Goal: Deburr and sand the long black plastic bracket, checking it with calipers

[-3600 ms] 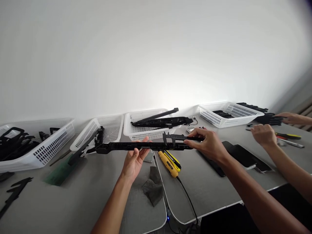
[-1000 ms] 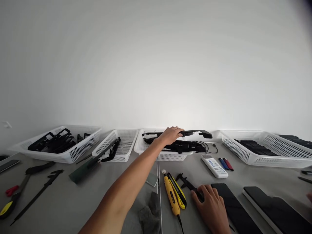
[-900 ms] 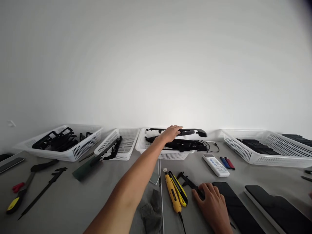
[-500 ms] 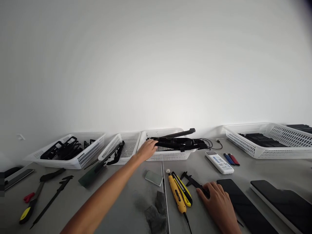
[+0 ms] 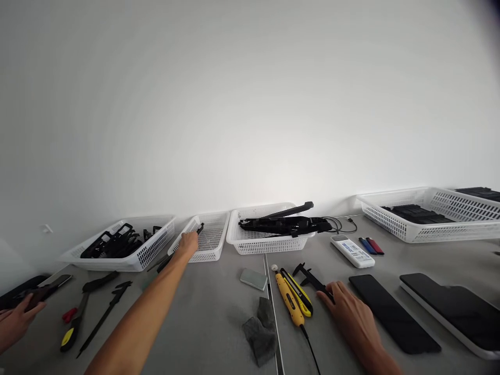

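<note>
My left hand is closed at the small white basket, over a black plastic part whose tip sticks out past my fingers. My wrist and hand hide most of that part. On the grey table to the right, my right hand rests with its fingers curled over the body of a black caliper. The caliper's jaws point away from me. Left of it lie a yellow corded tool and a yellow utility knife.
White baskets of black parts stand along the wall, left, middle and right. A co-worker's hand holds a dark object at far left. Dark flat panels, a white meter and a grey cloth lie on the table.
My left hand has moved left from the middle basket to the part in the small basket. A co-worker's hand has come into view at far left. My right hand stays on the caliper.
</note>
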The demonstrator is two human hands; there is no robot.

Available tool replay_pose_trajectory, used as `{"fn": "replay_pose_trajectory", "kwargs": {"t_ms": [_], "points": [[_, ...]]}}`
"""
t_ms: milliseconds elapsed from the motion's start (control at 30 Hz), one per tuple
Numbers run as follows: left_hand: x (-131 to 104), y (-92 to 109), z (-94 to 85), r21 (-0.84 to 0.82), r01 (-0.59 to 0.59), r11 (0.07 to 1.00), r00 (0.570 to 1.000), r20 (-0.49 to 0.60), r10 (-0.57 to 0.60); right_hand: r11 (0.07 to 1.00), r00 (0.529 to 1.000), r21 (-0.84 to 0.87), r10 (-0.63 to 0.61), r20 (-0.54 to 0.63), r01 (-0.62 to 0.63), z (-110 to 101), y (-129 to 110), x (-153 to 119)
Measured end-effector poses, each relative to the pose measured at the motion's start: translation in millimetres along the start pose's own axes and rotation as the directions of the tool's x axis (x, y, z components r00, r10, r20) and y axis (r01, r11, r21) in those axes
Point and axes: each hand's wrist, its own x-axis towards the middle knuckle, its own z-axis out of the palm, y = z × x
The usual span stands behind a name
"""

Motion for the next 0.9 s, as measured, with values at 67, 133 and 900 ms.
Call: {"fn": "replay_pose_trajectory", "kwargs": {"t_ms": [67,133,900], "points": [[-2.2,4.0,-16.1,-0.110,-0.016,0.994,1.000,-0.018,0.014,0.999,0.999,-0.011,0.031,0.023,-0.031,-1.8,-2.1,-0.3],[-10.7,6.1,-34.8,-0.241,-0.035,0.970,0.999,-0.022,0.031,0.998,0.997,-0.020,0.059,0.047,-0.058,-3.2,-3.6,-0.1],[-142.6,77.4,141.6,-0.827,0.528,-0.194,0.787,0.391,0.477,0.936,0.938,0.154,-0.285,-0.195,0.317,-24.4,-30.0,-5.4]]}}
